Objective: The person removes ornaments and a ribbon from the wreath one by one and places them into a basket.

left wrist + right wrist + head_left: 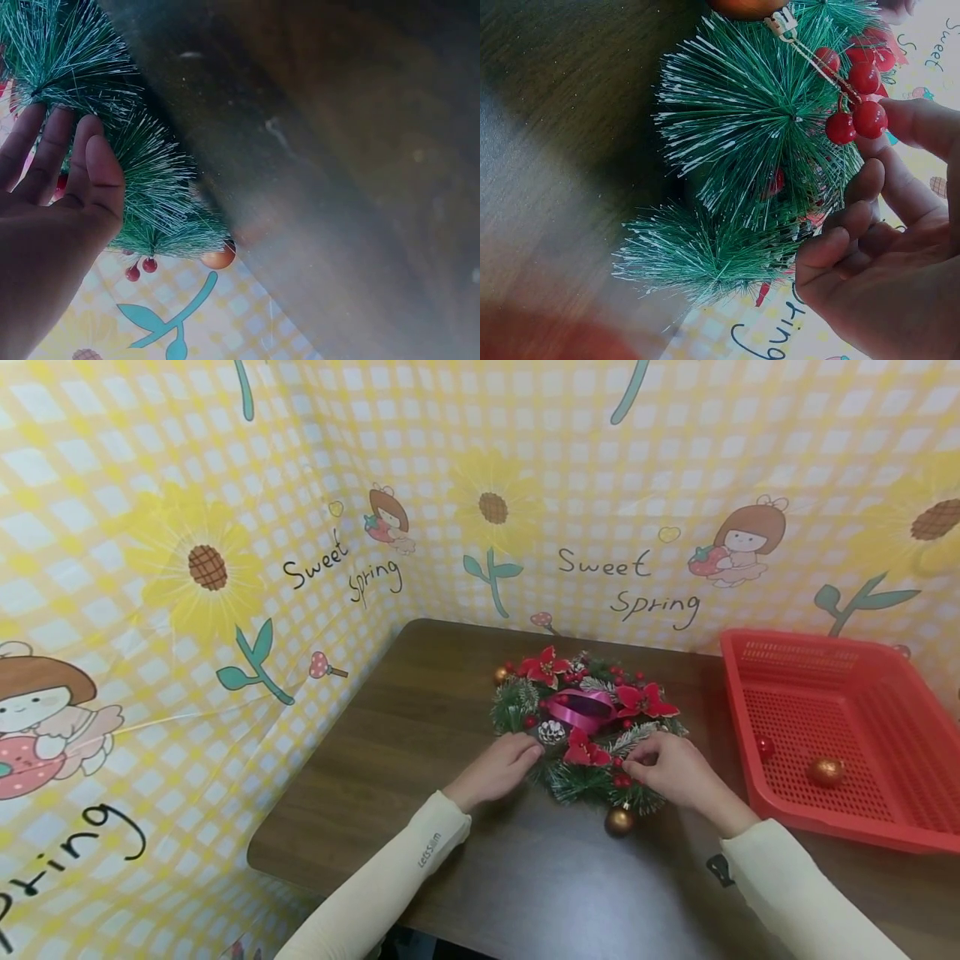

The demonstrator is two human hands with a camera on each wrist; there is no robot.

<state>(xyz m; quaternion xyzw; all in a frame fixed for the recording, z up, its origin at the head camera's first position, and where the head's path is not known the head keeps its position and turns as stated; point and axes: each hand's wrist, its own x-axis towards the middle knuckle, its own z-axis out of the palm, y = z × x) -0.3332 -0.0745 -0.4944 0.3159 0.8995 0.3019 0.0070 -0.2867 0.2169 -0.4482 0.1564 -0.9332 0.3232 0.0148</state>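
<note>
A green Christmas wreath point(577, 781) lies on the table, trimmed with red poinsettias point(647, 700), a frosted pinecone point(552, 732) and a pink ribbon point(581, 718). My left hand point(504, 766) touches its near left edge, the extended fingers point(51, 154) reaching to the needles. On the near right side, my right hand point(672, 768) pinches a sprig of red berries point(870, 120) between thumb and forefinger, other fingers loosely curled. A gold bauble point(619, 821) hangs at the wreath's near edge, its cord point(817, 64) running to those berries. Another gold bauble point(502, 675) is at the far left.
Right of the wreath stands a red plastic basket point(840, 647), with a gold bauble point(827, 771) and a red bauble point(763, 746) inside. The brown wooden table point(352, 768) meets walls of yellow checked cloth point(420, 560) at its back and left.
</note>
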